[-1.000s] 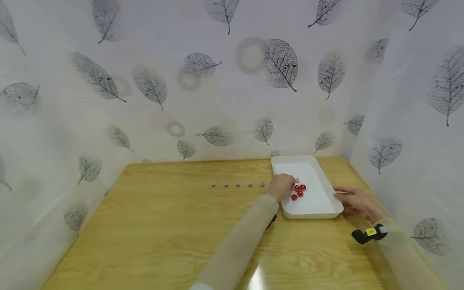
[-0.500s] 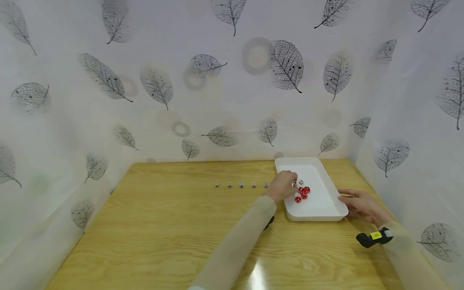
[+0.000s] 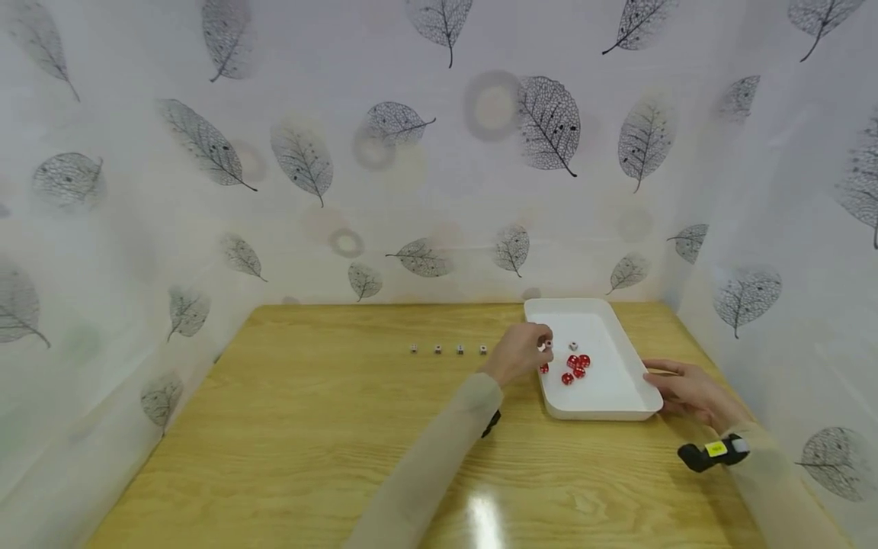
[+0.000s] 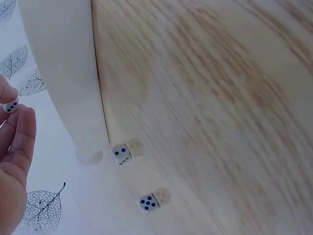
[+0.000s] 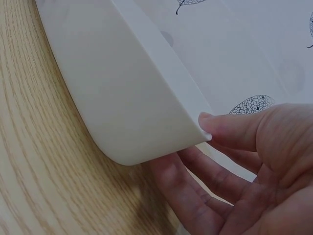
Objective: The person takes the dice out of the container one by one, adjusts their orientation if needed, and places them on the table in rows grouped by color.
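My left hand (image 3: 517, 353) is at the left rim of a white tray (image 3: 617, 396). Its thumb and fingers pinch a white die (image 4: 11, 106), whose blue pips show in the left wrist view. My right hand (image 3: 693, 393) grips the tray's right side, thumb (image 5: 227, 128) on the rim and fingers beneath the edge. Inside the tray lie several red dice (image 3: 579, 372) and a white die (image 3: 573, 346). On the table to the left, several white dice (image 3: 460, 349) stand in a spaced row; the left hand may hide part of it.
The wooden table (image 3: 309, 412) stretches left and front of the tray. A leaf-patterned sheet (image 3: 425, 191) rises behind it and at both sides. The left wrist view shows two white dice (image 4: 121, 154) beside each other on the wood.
My left hand has drawn the white die up from among the tray's dice and moved left to the rim. A red die by the tray's left wall now shows. The right hand holds still.
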The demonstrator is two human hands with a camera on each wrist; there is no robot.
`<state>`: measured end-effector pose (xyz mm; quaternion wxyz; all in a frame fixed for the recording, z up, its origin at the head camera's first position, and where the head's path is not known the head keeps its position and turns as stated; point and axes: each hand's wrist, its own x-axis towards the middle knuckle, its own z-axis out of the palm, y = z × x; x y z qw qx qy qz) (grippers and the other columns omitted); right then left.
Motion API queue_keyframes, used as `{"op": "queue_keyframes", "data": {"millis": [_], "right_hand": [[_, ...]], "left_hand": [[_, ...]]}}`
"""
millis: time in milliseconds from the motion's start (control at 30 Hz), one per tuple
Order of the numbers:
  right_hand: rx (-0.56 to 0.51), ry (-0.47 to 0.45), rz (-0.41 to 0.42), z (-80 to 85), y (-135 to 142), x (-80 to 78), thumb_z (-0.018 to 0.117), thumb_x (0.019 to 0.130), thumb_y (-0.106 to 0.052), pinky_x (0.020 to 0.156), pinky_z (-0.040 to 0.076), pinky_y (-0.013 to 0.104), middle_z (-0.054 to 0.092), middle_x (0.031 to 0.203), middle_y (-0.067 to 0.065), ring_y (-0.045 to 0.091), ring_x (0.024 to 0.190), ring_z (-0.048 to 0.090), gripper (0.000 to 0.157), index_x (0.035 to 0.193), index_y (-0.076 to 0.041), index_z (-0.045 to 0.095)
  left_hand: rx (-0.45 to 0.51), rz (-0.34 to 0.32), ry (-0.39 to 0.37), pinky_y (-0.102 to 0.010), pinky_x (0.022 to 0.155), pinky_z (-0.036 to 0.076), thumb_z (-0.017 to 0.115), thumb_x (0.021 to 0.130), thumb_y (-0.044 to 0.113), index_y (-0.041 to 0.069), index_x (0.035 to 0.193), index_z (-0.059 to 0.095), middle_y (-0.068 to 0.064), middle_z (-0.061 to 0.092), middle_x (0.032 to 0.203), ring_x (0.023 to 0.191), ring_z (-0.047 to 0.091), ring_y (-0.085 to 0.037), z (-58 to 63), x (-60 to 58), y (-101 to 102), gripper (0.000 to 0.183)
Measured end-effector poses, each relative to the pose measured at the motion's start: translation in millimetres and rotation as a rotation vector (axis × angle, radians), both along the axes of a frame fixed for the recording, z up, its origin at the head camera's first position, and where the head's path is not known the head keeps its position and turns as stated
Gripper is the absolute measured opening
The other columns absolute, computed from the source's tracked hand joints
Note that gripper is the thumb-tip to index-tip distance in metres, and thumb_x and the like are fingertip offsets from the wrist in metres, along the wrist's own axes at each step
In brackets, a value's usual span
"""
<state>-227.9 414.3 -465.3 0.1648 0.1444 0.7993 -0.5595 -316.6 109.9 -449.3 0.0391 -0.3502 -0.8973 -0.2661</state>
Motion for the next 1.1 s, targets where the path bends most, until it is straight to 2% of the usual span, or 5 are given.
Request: {"op": "queue_keyframes", "data": {"millis": [300, 533, 733, 933, 1100], "right_hand": [[-0.002, 0.007, 0.0, 0.0, 4, 3.1, 0.059, 0.099, -0.028, 0.076, 0.058, 0.032, 0.066, 0.106, -0.002, 0.01, 0.087, 0.066, 0.075, 0.153, 0.004, 0.018], [-0.009, 0.024, 0.016, 3.2, 3, 2.0, 0.056, 0.1, -0.027, 0.075, 0.058, 0.033, 0.067, 0.103, -0.005, 0.009, 0.087, 0.066, 0.072, 0.153, 0.004, 0.019], [-0.004, 0.02, 0.006, 4.6, 1, 1.5, 0.056, 0.099, -0.026, 0.076, 0.058, 0.033, 0.067, 0.103, -0.003, 0.01, 0.087, 0.067, 0.073, 0.153, 0.005, 0.018], [-0.012, 0.012, -0.005, 2.4, 0, 2.3, 0.057, 0.1, -0.026, 0.075, 0.058, 0.033, 0.068, 0.104, -0.003, 0.01, 0.087, 0.067, 0.072, 0.153, 0.004, 0.019], [-0.013, 0.017, -0.004, 2.8, -2, 3.7, 0.058, 0.099, -0.026, 0.076, 0.058, 0.034, 0.068, 0.108, 0.002, 0.01, 0.087, 0.067, 0.072, 0.152, 0.005, 0.02]], "left_hand": [[0.067, -0.009, -0.034, -0.012, 0.069, 0.045, 0.075, 0.083, 0.011, 0.008, 0.102, 0.074, 0.005, 0.068, 0.086, 0.075, 0.055, -0.003, -8.1, -4.7, -16, 0.02], [0.122, -0.024, -0.106, -0.014, 0.067, 0.047, 0.073, 0.084, 0.014, 0.008, 0.096, 0.072, 0.005, 0.064, 0.081, 0.073, 0.055, -0.005, -6.4, -6.7, -39, 0.013], [0.08, -0.045, -0.126, -0.014, 0.069, 0.048, 0.07, 0.082, 0.011, 0.004, 0.102, 0.074, 0.002, 0.069, 0.086, 0.074, 0.058, -0.005, -11.3, -12.1, -57, 0.021], [0.064, -0.045, -0.162, -0.016, 0.07, 0.05, 0.071, 0.082, 0.01, 0.005, 0.098, 0.075, 0.0, 0.073, 0.087, 0.073, 0.061, -0.004, -13.8, -10.7, -77, 0.018], [0.03, -0.02, -0.187, -0.018, 0.071, 0.051, 0.073, 0.082, 0.012, 0.007, 0.095, 0.076, 0.0, 0.072, 0.088, 0.075, 0.062, -0.005, -14.8, -11.4, -94, 0.014]]}}
